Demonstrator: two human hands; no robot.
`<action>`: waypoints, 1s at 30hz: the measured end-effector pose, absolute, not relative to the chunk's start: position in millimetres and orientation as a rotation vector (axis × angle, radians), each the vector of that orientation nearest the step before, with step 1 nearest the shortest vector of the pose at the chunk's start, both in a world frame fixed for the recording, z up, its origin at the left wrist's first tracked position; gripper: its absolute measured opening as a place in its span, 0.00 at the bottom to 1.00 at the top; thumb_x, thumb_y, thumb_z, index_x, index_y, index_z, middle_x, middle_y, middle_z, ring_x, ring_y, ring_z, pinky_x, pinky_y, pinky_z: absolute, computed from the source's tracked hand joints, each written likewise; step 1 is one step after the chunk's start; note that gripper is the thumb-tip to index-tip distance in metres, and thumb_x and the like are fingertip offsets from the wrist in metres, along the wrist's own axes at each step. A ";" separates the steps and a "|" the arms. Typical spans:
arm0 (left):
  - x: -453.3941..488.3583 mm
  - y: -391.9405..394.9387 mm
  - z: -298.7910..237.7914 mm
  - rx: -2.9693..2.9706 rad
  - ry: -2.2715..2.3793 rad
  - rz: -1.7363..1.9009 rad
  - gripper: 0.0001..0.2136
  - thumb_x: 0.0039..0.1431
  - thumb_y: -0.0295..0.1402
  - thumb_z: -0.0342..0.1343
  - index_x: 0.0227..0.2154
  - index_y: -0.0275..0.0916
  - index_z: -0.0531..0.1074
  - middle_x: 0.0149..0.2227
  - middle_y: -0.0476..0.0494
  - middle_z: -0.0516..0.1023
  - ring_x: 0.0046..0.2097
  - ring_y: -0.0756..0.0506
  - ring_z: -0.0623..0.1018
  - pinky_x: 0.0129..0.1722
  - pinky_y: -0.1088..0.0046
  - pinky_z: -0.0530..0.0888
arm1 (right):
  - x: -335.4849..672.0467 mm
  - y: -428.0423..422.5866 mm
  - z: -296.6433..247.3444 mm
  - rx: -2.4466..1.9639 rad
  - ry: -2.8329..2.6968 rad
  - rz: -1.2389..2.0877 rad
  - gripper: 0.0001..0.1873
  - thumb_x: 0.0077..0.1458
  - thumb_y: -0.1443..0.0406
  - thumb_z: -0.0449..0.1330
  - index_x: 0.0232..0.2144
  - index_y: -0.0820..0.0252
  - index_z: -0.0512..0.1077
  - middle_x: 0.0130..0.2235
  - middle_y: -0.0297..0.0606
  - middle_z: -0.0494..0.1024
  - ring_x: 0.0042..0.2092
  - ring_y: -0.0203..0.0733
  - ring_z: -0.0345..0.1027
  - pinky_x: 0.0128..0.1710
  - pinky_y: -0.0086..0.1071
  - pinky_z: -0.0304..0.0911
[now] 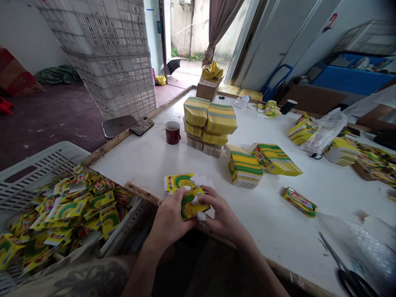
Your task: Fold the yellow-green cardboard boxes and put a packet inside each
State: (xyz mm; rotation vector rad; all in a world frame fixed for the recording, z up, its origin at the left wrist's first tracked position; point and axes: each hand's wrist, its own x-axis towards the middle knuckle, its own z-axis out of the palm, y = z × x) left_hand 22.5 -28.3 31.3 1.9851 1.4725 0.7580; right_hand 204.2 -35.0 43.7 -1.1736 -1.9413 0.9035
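One left hand (pixel 168 220) and one right hand (pixel 221 216) hold one little box (pixel 191 205). One flat box (pixel 179 181) lies just behind it. Far left stand one red cup (pixel 172 132) and one phone (pixel 142 126). The big pile (pixel 209 123) has maybe six bundles; it is hard to tell. Two more lean beside it, a left bundle (pixel 244 167) and a right bundle (pixel 275 159). Near right lie one made box (pixel 299 201) and one pair of scissors (pixel 349 272).
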 end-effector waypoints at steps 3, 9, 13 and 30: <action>21.3 -22.1 31.2 1.622 1.396 1.158 0.30 0.41 0.34 0.67 0.49 0.40 0.65 0.44 0.39 0.77 0.45 0.37 0.77 0.46 0.57 0.74 | 191.0 -29.9 29.5 -1.138 -1.649 0.948 0.39 0.52 0.63 0.62 0.62 0.53 0.48 0.61 0.49 0.60 0.58 0.49 0.63 0.57 0.45 0.62; 0.5 -4.4 37.2 0.341 0.966 2.088 0.32 0.52 0.64 0.41 0.45 0.43 0.66 0.53 0.40 0.69 0.55 0.44 0.71 0.54 0.68 0.70 | 178.8 0.0 8.6 -1.586 -1.882 0.562 0.28 0.51 0.74 0.56 0.55 0.63 0.60 0.52 0.50 0.71 0.53 0.55 0.63 0.56 0.54 0.59; 0.9 -0.9 32.8 0.160 0.971 1.948 0.29 0.53 0.62 0.46 0.45 0.42 0.64 0.56 0.36 0.66 0.58 0.40 0.69 0.61 0.56 0.63 | 176.5 7.2 6.0 -1.672 -1.973 0.497 0.26 0.46 0.80 0.50 0.49 0.65 0.66 0.45 0.51 0.73 0.47 0.55 0.63 0.50 0.54 0.61; 43.9 -35.2 25.0 0.506 0.850 1.767 0.21 0.52 0.56 0.55 0.34 0.42 0.70 0.29 0.51 0.69 0.32 0.49 0.73 0.38 0.75 0.74 | 142.3 -56.0 33.4 -0.901 -1.343 1.610 0.35 0.42 0.61 0.70 0.52 0.52 0.63 0.35 0.31 0.66 0.36 0.36 0.59 0.36 0.29 0.58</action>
